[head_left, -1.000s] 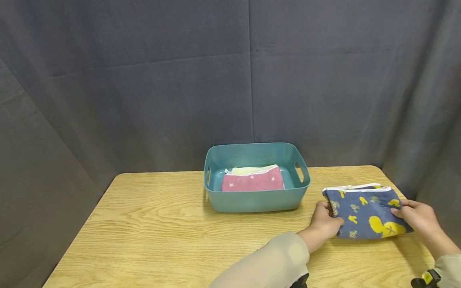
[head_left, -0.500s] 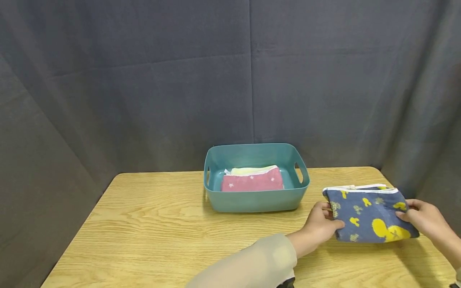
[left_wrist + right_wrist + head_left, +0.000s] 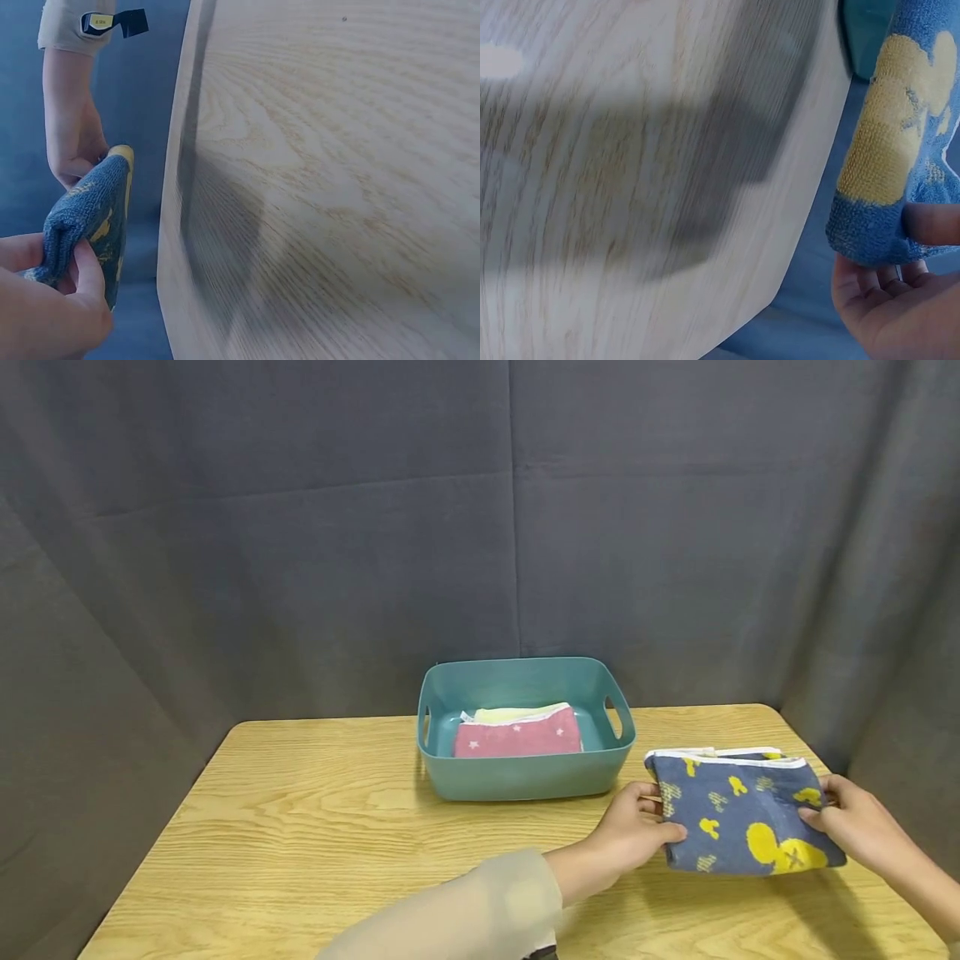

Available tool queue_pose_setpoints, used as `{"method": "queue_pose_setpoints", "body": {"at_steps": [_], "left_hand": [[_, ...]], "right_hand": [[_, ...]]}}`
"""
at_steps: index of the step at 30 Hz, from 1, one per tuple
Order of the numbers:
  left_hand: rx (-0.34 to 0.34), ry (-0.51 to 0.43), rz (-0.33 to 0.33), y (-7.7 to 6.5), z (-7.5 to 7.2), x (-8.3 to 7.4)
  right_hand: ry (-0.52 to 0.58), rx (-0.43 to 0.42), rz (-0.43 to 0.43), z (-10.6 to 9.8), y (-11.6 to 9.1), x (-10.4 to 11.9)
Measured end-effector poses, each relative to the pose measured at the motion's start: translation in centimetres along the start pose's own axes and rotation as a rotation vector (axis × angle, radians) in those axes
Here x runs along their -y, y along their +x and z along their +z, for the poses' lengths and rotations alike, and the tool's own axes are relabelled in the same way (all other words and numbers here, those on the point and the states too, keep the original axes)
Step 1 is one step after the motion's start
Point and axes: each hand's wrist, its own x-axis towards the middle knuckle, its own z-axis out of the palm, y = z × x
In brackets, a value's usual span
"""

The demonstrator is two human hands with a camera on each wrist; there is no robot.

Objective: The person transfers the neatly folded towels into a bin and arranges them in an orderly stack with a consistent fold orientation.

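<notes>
A folded navy towel (image 3: 738, 818) with yellow figures and a white edge is held above the right side of the table. My left hand (image 3: 626, 835) pinches its left edge, thumb in front and fingers behind. At the opposite edge my right hand (image 3: 855, 822) grips it the same way. The left wrist view shows the thumb and fingers of the left hand (image 3: 56, 300) around the folded layers of the towel (image 3: 90, 206). In the right wrist view the right hand (image 3: 900, 300) holds the thick folded corner, fingers beneath it.
Left of the towel, a teal basket (image 3: 525, 781) with cut-out handles stands near the back of the wooden table (image 3: 300, 843). Inside lie a folded pink towel (image 3: 517, 739) with white stars and a pale yellow cloth (image 3: 510, 715). A grey curtain (image 3: 300, 568) hangs behind.
Both hands have brought the navy towel nearer and then leftward, slightly tilted and off the table. The grip at both edges stays the same. The basket still stands in its place.
</notes>
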Motion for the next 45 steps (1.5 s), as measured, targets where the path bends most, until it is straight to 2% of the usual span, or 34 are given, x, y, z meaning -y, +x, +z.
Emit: {"method": "queue_pose_setpoints", "body": {"at_steps": [13,16,23,31,39,45], "left_hand": [[0.035,-0.068,-0.038,-1.7,-2.7,-0.4],[0.049,-0.055,-0.035,-2.2,-3.6,-0.6],[0.066,0.006,-0.016,-3.3,-5.9,-1.0],[0.079,0.038,0.009,-4.1,-8.7,-1.3],[0.061,0.042,0.009,-4.9,-10.5,-0.4],[0.049,0.053,0.025,-5.5,-11.9,-0.7]], "right_hand": [[0.023,-0.067,-0.044,0.4,-0.9,2.2],[0.055,-0.060,-0.037,0.5,-1.1,3.0],[0.172,-0.080,-0.094,1.4,-1.6,4.3],[0.226,-0.060,-0.132,2.4,-1.9,6.3],[0.266,-0.047,-0.169,3.5,-2.5,7.5],[0.308,0.001,-0.162,3.8,-2.7,8.8]]}}
